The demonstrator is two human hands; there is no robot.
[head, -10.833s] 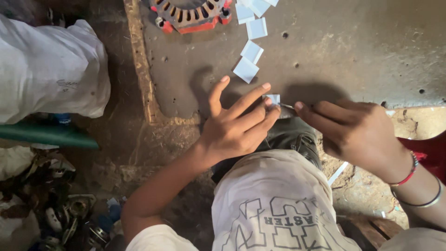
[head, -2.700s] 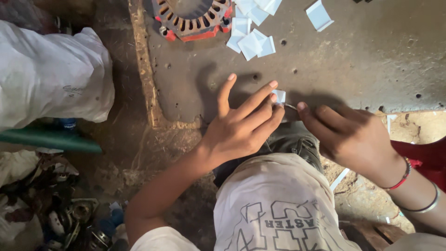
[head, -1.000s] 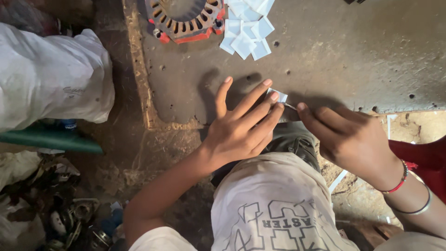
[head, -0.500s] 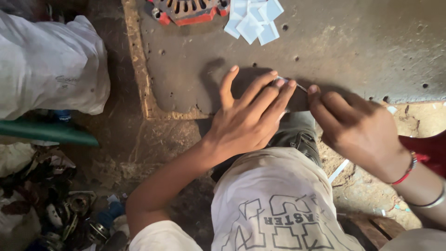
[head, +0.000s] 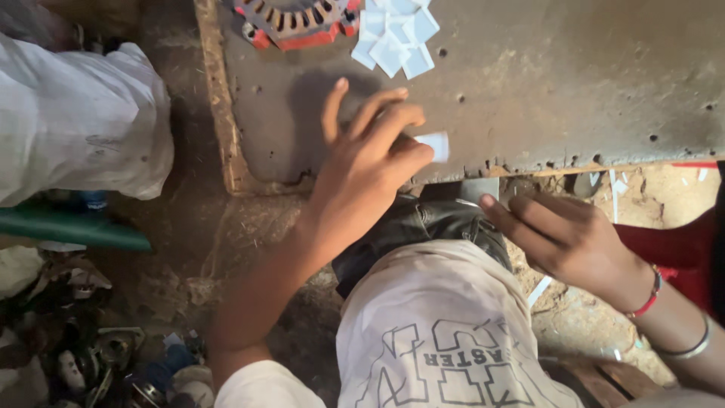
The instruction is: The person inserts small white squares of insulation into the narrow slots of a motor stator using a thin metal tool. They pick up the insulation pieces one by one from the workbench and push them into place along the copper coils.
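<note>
A small white paper slip lies flat on the grey metal plate, close to the plate's near edge and at the fingertips of the left hand. That hand is spread over the plate, fingers partly extended; the middle fingers touch or nearly touch the slip's left edge, and nothing is clamped in it. The right hand sits below the plate's edge, over the person's lap, fingers loosely extended and pointing left; whether it holds anything cannot be determined from this view. It wears a red thread bracelet and a metal bangle.

At the plate's far edge is a heap of similar white slips, just beside a red-rimmed motor stator. A white cloth bundle lies to the left, above a green pipe.
</note>
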